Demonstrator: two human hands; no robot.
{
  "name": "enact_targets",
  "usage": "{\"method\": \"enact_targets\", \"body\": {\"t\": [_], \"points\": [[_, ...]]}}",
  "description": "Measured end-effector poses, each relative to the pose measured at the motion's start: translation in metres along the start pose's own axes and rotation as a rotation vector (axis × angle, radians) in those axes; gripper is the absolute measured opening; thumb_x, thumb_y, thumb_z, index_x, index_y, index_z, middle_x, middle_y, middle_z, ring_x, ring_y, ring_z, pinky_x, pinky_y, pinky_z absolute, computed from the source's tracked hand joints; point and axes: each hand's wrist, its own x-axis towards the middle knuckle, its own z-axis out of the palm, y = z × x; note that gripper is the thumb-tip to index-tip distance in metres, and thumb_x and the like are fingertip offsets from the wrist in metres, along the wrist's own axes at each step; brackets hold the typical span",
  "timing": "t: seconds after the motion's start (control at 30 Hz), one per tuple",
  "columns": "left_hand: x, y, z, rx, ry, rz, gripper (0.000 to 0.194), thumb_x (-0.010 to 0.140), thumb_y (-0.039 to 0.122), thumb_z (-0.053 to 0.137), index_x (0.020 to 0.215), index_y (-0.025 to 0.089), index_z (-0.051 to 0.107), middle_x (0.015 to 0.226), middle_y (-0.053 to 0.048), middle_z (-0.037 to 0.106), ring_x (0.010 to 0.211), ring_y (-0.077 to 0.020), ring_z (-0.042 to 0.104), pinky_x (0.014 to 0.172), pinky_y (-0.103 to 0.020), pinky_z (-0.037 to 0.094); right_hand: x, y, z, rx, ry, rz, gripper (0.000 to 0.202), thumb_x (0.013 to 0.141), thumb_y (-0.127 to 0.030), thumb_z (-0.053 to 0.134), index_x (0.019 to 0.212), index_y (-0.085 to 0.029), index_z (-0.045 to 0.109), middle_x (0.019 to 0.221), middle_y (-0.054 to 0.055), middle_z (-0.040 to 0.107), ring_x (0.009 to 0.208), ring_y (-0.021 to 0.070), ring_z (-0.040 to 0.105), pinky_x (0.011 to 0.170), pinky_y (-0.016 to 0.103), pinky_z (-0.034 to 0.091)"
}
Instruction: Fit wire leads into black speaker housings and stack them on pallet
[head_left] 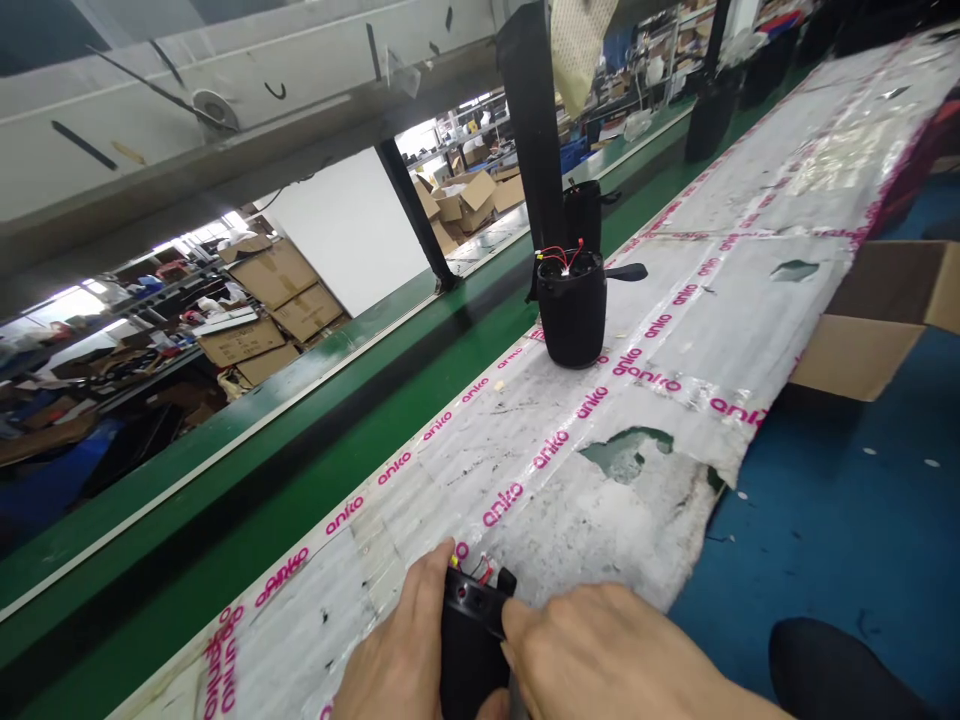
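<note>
Low in the view, my left hand is wrapped round the left side of a black cylindrical housing, which lies tilted over the covered bench. Red and yellow wire ends poke out at its far end, beside a small black tab. My right hand is closed against the housing's right side, near its rim; its fingertips are partly hidden. Farther off, a second black cylinder stands upright with red wires at its open top and a black strap to its right. A similar black cylinder stands behind it.
White wrap printed "anko" covers the bench, torn at the right. A green conveyor surface runs along the left. An open cardboard box sits at the right, above the blue floor. A black post rises beyond the upright cylinder.
</note>
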Motion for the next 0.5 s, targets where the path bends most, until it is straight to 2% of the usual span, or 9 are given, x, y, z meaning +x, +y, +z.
{"method": "enact_targets", "body": {"t": [0.07, 0.17, 0.23, 0.37, 0.5], "points": [[0.0, 0.003, -0.002, 0.009, 0.004, -0.013, 0.085, 0.067, 0.026, 0.061, 0.148, 0.021, 0.033, 0.131, -0.011, 0.064, 0.113, -0.031, 0.066, 0.091, -0.037, 0.052, 0.001, 0.0, 0.002, 0.015, -0.034, 0.005, 0.008, 0.075, -0.014, 0.058, 0.077, -0.022, 0.057, 0.056, -0.001, 0.062, 0.046, 0.0206, 0.062, 0.044, 0.031, 0.029], [0.0, 0.004, -0.006, -0.006, -0.005, -0.006, 0.086, 0.066, 0.023, 0.058, 0.148, 0.02, 0.032, 0.13, -0.01, 0.065, 0.105, -0.0288, 0.069, 0.091, -0.038, 0.053, -0.002, -0.002, 0.008, 0.014, -0.058, 0.018, 0.006, 0.084, -0.017, 0.056, 0.081, -0.022, 0.059, 0.058, 0.0, 0.065, 0.043, 0.023, 0.062, 0.041, 0.033, 0.022], [-0.001, 0.004, -0.008, -0.032, 0.008, -0.002, 0.085, 0.067, 0.023, 0.057, 0.148, 0.019, 0.032, 0.132, -0.01, 0.064, 0.107, -0.0282, 0.068, 0.093, -0.039, 0.053, -0.005, -0.003, 0.007, 0.037, -0.019, 0.013, 0.008, 0.09, -0.02, 0.053, 0.083, -0.023, 0.058, 0.06, -0.001, 0.066, 0.043, 0.0231, 0.062, 0.041, 0.035, 0.019], [-0.004, 0.004, -0.011, -0.091, 0.063, 0.032, 0.083, 0.069, 0.025, 0.058, 0.148, 0.017, 0.034, 0.137, -0.01, 0.061, 0.12, -0.026, 0.062, 0.103, -0.038, 0.049, -0.011, -0.001, -0.005, 0.177, 0.111, 0.065, 0.018, 0.099, -0.023, 0.041, 0.087, -0.024, 0.054, 0.066, -0.002, 0.066, 0.05, 0.0217, 0.065, 0.045, 0.034, 0.027], [-0.005, 0.004, -0.01, -0.046, 0.059, 0.035, 0.085, 0.067, 0.022, 0.06, 0.148, 0.019, 0.035, 0.138, -0.009, 0.061, 0.118, -0.0241, 0.063, 0.101, -0.035, 0.05, -0.012, 0.002, -0.005, 0.128, -0.002, 0.101, 0.016, 0.097, -0.019, 0.044, 0.086, -0.023, 0.055, 0.062, -0.001, 0.066, 0.05, 0.0237, 0.066, 0.045, 0.035, 0.021]]}}
